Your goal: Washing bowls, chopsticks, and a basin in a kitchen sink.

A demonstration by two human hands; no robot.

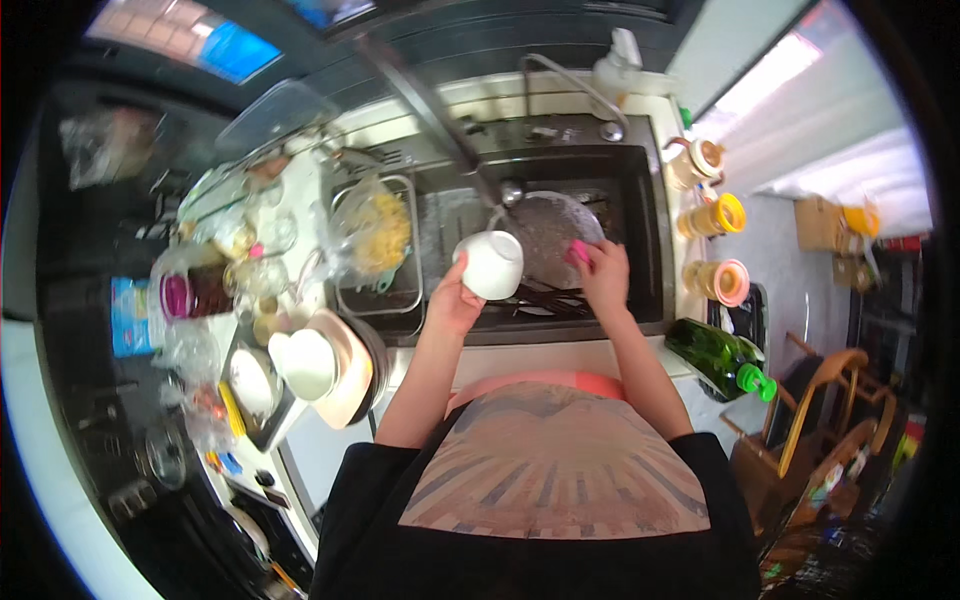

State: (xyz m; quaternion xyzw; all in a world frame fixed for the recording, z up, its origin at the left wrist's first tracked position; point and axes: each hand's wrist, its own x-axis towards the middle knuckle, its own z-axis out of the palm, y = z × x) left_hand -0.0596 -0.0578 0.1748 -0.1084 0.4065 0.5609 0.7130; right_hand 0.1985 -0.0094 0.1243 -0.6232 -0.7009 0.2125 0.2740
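My left hand (455, 300) grips a white bowl (493, 265) by its edge, tilted with its base turned up, above the dark kitchen sink (652, 247). In my right hand (606, 281) is a small pink sponge or cloth (578, 253), held over the near right side of a round pan or basin of cloudy water (551, 225). The faucet (480, 176) reaches in from the back, its end just behind the bowl. Below the basin lie dark thin utensils, perhaps chopsticks (551, 300), partly in shadow.
Left of the basin, a wire rack (417, 300) holds a bag of yellow food (382, 232). Stacked bowls (304, 364) stand at the counter's left. Yellow-lidded (712, 217) and pink-lidded jars (716, 281), a jug (696, 161) and a green bottle (709, 352) line the right edge.
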